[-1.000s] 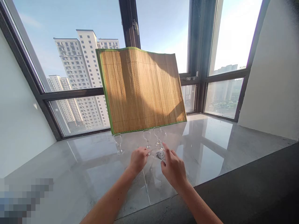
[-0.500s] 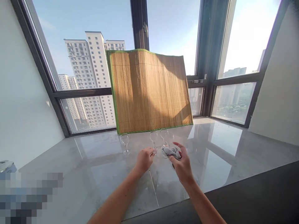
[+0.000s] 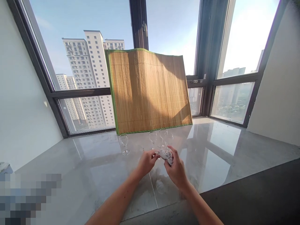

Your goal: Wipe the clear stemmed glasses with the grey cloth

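My left hand is closed in a pinch on the stem of a small clear glass held above the sill. My right hand is closed on a grey cloth pressed against that glass's bowl. The two hands almost touch. Behind them stand small stemmed glasses on the glossy stone sill: one at the left, one in the middle and a pair just right of it.
A bamboo mat with a green edge leans upright against the window behind the glasses. White walls close in at left and right. A dark ledge runs along the front right. A blurred patch covers the lower left corner.
My right hand, which held the cloth open-fingered to the right, has moved left and closed the cloth onto the glass. My left hand keeps its pinch on the glass.
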The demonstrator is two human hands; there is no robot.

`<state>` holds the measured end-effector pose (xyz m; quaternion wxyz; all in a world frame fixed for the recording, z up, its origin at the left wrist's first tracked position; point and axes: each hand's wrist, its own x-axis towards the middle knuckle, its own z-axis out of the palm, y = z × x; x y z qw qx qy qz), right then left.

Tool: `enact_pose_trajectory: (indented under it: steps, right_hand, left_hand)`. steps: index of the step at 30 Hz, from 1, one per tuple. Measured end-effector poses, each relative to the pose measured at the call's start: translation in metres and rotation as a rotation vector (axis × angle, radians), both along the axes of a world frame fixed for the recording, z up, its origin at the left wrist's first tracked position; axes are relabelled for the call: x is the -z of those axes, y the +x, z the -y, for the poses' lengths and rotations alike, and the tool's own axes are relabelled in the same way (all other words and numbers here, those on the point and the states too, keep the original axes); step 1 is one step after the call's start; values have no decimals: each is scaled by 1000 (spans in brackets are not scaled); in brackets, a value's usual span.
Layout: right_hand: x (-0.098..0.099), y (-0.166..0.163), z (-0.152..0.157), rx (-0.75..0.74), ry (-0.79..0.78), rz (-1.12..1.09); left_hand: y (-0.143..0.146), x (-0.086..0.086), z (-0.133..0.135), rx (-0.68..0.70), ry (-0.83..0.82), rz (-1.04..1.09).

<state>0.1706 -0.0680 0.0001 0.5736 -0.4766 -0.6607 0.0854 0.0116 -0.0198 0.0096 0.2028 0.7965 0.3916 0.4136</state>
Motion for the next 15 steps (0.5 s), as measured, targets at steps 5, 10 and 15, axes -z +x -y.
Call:
enact_pose_trajectory:
  steps: [5, 10, 15]
  right_hand:
    - [-9, 3, 9, -21, 33, -136]
    - [-10, 10, 4, 74, 148, -200]
    - [-6, 14, -7, 129, 135, -214]
  left_hand:
    - [-5, 11, -12, -1, -113, 113]
    - [-5, 24, -26, -14, -266, 144]
    - [-3, 32, -34, -40, -426, 203]
